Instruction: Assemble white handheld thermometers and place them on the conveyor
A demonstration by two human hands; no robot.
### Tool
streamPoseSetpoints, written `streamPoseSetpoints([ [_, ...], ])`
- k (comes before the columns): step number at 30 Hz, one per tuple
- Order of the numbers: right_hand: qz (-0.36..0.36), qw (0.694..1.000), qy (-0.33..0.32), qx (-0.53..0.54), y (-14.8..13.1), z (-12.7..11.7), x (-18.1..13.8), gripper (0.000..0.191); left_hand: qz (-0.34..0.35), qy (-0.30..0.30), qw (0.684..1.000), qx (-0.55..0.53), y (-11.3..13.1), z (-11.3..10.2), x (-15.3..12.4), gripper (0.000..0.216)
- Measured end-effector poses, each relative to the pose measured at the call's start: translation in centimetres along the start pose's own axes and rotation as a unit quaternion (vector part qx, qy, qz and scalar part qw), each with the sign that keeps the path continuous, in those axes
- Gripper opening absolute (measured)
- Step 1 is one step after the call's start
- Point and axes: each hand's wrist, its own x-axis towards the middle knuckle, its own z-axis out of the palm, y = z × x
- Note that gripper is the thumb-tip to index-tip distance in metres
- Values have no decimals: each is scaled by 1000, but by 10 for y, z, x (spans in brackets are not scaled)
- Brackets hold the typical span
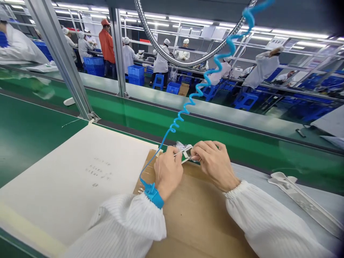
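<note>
Left hand [169,172] and right hand [215,163] meet over the far edge of a brown cardboard sheet [199,211], both with narrow, curled fingers gripping a small white piece [186,154]. It spans the gap between them, above the sheet's far edge; the left fingers close on its near-left end, the right fingertips on its other end, though they hide exactly where they pinch. Holding it from two sides probably keeps so slight a thing steady and lets one hand work against the other. Crumpled clear plastic [180,145] shows just behind it, and I cannot tell whether the two touch. The cardboard likely serves as a protective work surface. A blue wrist strap [154,197] circles the left wrist, joined to a coiled blue cord [190,100] that rises overhead, presumably to ground the wearer while leaving reach. Larger white plastic parts [303,200] lie off to the right, apart from the hands, while a white board [64,172] with handwriting lies at the left, perhaps as a cover for the bench.
</note>
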Motion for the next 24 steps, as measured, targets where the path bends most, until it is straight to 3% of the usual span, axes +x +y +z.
streamPoseSetpoints([
  [4, 89, 993, -28, 78, 10, 16, -5, 19, -76, 71, 992, -65, -11, -1, 12, 16],
  [7, 171, 981, -70, 62, 26, 40, -5, 20, -115, 68, 978, -159, -17, 0, 18, 21],
  [10, 179, 978, -93, 47, 36, 49, -13, 12, -118, 54, 966, -224, -18, 1, 18, 24],
  [14, 196, 976, -89, 39, 62, 22, -46, 13, -124, 34, 953, -273, -13, 0, 15, 29],
  [16, 263, 962, -80, 10, 88, -2, -76, 16, -128, 15, 943, -306, -9, -1, 14, 31],
  [19, 404, 908, -70, -90, 136, -35, -132, 13, -103, -27, 929, -354, -3, -2, 11, 30],
  [20, 421, 899, -71, -98, 150, -43, -150, 11, -95, -47, 924, -367, 0, -2, 10, 28],
  [22, 437, 898, -16, -48, 168, -55, -177, 15, -91, -92, 913, -387, 4, -3, 7, 23],
  [24, 374, 920, 55, 103, 173, -63, -187, 26, -96, -129, 901, -404, 8, -5, 4, 18],
])
